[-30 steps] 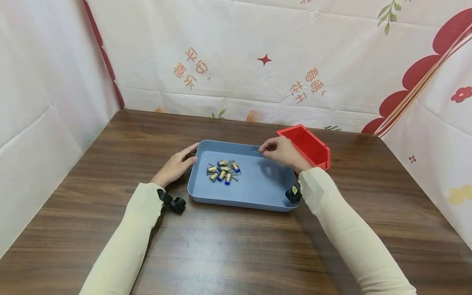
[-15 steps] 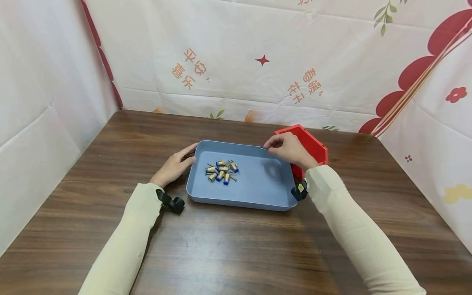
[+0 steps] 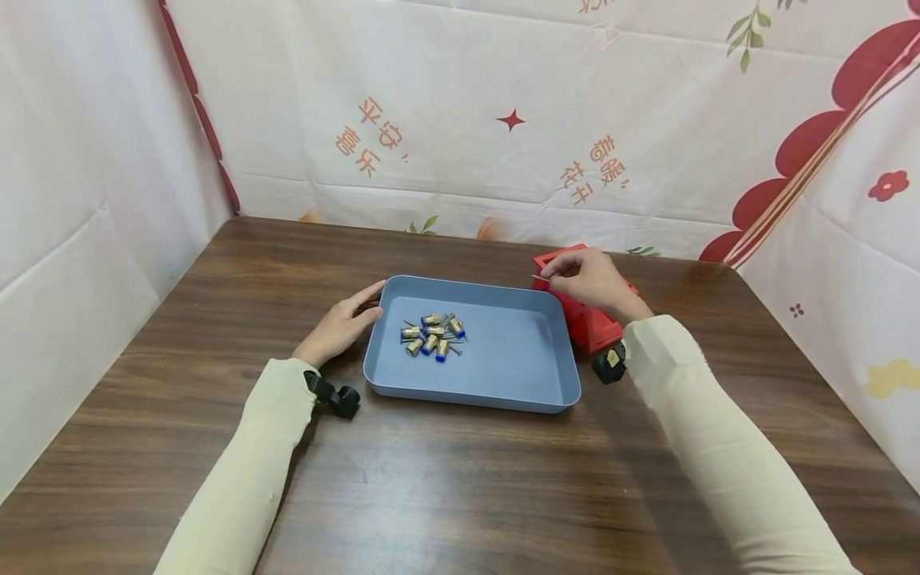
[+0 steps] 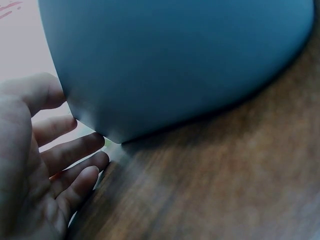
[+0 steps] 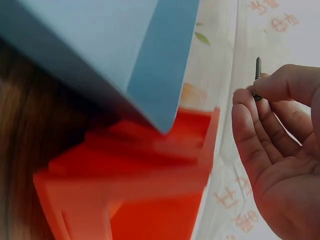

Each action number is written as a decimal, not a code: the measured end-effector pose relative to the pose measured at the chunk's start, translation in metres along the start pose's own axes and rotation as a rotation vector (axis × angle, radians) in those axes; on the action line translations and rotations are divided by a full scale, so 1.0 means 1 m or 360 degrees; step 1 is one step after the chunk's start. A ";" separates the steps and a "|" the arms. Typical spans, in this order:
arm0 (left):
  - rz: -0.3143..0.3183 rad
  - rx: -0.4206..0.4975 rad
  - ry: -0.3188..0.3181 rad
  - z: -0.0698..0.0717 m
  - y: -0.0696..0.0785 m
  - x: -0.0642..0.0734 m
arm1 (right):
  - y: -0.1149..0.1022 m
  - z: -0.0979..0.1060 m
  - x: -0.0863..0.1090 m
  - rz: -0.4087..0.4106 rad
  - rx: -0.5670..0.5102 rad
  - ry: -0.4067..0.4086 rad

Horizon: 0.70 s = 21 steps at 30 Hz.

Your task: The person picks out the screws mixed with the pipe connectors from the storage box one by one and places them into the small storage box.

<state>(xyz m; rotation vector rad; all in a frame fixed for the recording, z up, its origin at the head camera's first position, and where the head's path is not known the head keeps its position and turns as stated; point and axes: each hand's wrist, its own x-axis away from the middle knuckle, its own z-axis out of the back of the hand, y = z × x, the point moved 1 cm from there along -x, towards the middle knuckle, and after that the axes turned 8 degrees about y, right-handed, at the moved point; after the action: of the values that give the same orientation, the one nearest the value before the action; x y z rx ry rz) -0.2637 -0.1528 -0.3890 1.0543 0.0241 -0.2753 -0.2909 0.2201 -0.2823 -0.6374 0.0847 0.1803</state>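
Note:
A blue-grey tray [image 3: 496, 375] lies on the table, with several brass fittings [image 3: 442, 350] with blue ends and several screws [image 3: 456, 349] heaped in its left half. My left hand [image 3: 338, 326] rests against the tray's left wall; in the left wrist view its fingers [image 4: 75, 152] are loosely extended and touch the corner from outside. At the tray's back right my right hand [image 3: 592, 279] hovers over a red plastic bin [image 3: 599, 331], hiding much of it. Between thumb and fingertips it pinches a threaded screw [image 5: 258, 68], point outward.
The red bin stands close against the tray's right side. Brown wood table [image 3: 402, 487] surrounds both. A white printed cloth [image 3: 446, 104] hangs behind the table's back edge, with more cloth at both sides.
My right hand has moved right with the screw, from above the tray's back right part to above the red bin. The left hand stays at the tray's left side.

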 end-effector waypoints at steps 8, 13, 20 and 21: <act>0.0015 0.0005 -0.0001 -0.002 -0.005 0.000 | 0.012 0.013 0.004 -0.0063 0.0067 0.0019; 0.0005 0.0025 0.0000 -0.004 -0.005 0.001 | 0.023 0.017 0.006 -0.0111 0.0074 0.0010; 0.0016 0.0032 -0.0010 -0.004 -0.001 0.001 | 0.037 0.022 0.008 -0.0173 0.0059 0.0013; 0.0018 0.0032 -0.0010 -0.003 0.000 0.001 | 0.039 0.022 0.008 -0.0174 0.0062 0.0016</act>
<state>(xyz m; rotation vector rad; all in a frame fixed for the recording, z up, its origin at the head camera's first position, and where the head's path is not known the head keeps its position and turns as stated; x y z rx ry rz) -0.2626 -0.1500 -0.3908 1.0733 0.0097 -0.2689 -0.2903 0.2649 -0.2881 -0.6022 0.0628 0.0699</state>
